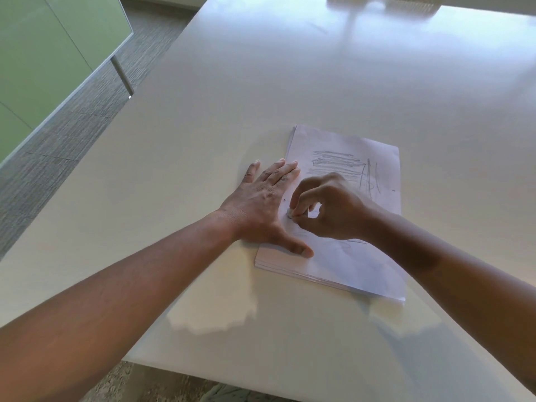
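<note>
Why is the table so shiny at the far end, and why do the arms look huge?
Head view: bright light glares off the white table at its far edge; the wide lens stretches the forearms near the bottom corners.

Two hands at centre frame: left hand (261, 204) and right hand (333, 210). One eraser (290, 213), centre. One stack of paper (342, 265), right of centre. One table (290, 82). One green panel (43, 53), upper left, with one metal post (123, 74).
</note>
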Motion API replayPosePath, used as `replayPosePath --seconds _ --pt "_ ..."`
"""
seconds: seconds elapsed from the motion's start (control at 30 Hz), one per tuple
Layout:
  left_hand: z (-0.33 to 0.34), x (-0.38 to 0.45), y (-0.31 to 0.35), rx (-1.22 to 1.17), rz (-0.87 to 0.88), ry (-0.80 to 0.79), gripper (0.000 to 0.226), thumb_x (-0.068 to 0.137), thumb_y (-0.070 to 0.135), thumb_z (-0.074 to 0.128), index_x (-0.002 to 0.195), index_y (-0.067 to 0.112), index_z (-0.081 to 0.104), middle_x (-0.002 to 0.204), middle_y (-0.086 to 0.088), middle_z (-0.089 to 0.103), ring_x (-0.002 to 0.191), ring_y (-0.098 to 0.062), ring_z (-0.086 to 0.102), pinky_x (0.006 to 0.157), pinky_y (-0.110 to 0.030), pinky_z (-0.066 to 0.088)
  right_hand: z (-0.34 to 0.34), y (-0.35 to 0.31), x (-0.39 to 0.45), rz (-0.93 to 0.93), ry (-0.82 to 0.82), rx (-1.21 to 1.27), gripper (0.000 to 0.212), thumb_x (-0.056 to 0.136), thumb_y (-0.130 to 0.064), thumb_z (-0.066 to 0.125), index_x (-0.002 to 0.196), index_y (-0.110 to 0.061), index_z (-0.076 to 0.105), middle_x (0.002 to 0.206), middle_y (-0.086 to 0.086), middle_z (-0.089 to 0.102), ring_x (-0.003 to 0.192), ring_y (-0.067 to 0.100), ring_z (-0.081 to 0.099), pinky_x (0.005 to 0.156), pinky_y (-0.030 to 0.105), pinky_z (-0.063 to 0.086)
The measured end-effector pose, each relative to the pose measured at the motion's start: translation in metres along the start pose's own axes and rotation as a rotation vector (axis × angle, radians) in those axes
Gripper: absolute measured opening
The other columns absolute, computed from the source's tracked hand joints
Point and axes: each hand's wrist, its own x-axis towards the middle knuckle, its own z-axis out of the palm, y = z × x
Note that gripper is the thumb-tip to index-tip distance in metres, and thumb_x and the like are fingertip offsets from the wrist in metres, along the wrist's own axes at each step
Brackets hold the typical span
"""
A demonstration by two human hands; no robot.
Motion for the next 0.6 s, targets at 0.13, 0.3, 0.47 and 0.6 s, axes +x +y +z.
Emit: replayPosePath --seconds 0.13,0.3,0.47,0.6 --pt "0.001 0.001 0.001 0.001 -0.003 -0.002 0.162 0.042 0.110 0.040 0.164 0.016 -0.009 0.172 0.007 -0.011 0.155 -0.006 -0.022 0.126 -0.050 -0.013 0.001 0.007 0.007 0.023 0.060 -0.010 0.008 0.074 -0.009 0.075 0.066 -0.009 0.074 0.074 0.003 0.072 0.060 0.012 0.064 0.059 0.033 0.055" --pt "0.000 0.000 0.001 -0.007 -0.001 0.002 0.162 0.040 0.111 0.038 0.164 0.017 -0.006 0.173 0.007 -0.010 0.155 -0.006 -0.022 0.126 -0.050 -0.013 0.005 0.003 0.007 0.012 0.055 0.002 0.008 0.074 -0.009 0.076 0.066 -0.010 0.075 0.075 0.002 0.072 0.059 0.013 0.064 0.058 0.032 0.055" --pt "0.000 0.000 0.001 0.001 0.001 0.009 0.159 0.043 0.109 0.042 0.164 0.017 -0.006 0.173 0.007 -0.010 0.155 -0.007 -0.021 0.126 -0.050 -0.013 0.001 0.006 0.008 0.018 0.030 0.000 0.007 0.074 -0.010 0.075 0.067 -0.009 0.076 0.073 0.003 0.072 0.059 0.014 0.065 0.059 0.034 0.055" --pt "0.001 0.001 0.002 0.007 -0.007 0.006 0.161 0.042 0.109 0.042 0.164 0.016 -0.007 0.173 0.007 -0.009 0.155 -0.007 -0.020 0.126 -0.050 -0.012 0.004 0.009 0.012 0.030 0.084 -0.006 0.007 0.074 -0.008 0.075 0.067 -0.010 0.076 0.075 0.001 0.072 0.060 0.013 0.066 0.058 0.034 0.055"
